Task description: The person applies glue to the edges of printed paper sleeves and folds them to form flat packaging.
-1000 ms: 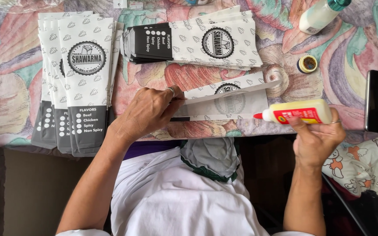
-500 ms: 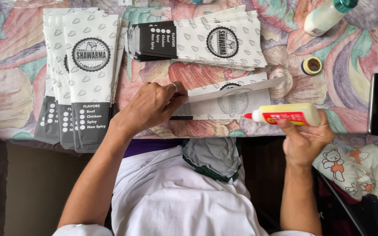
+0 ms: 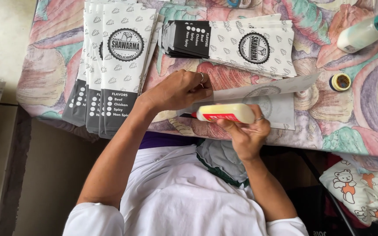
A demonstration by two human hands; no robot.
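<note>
**Glue Bottle Over the Paper Bag**

My right hand (image 3: 246,133) was wrapped tight around a glue bottle (image 3: 228,113). The bottle was pale yellow with a red label and a red tip. It lay on its side, long way across the table, and the red tip pointed to my left. The tip was just over the near edge of a flat paper bag (image 3: 267,98).

My left hand (image 3: 178,89) was pressed down on that same bag, fingers bent and touching the paper. It held nothing. It sat just beside the red tip, so the tip was very near my left fingers. The bag stretched out long to my right, with its top flap lifted a little.

Further from me lay a pile of bags (image 3: 241,46) on their sides. On my left was a second stack of bags (image 3: 117,65), hanging over the table edge.

A white bottle with a teal cap (image 3: 366,30) lay far off on the right. I could not tell what was in it. A small roll of tape (image 3: 340,81) sat near it. A flowery cloth (image 3: 355,113) covered the table.
</note>
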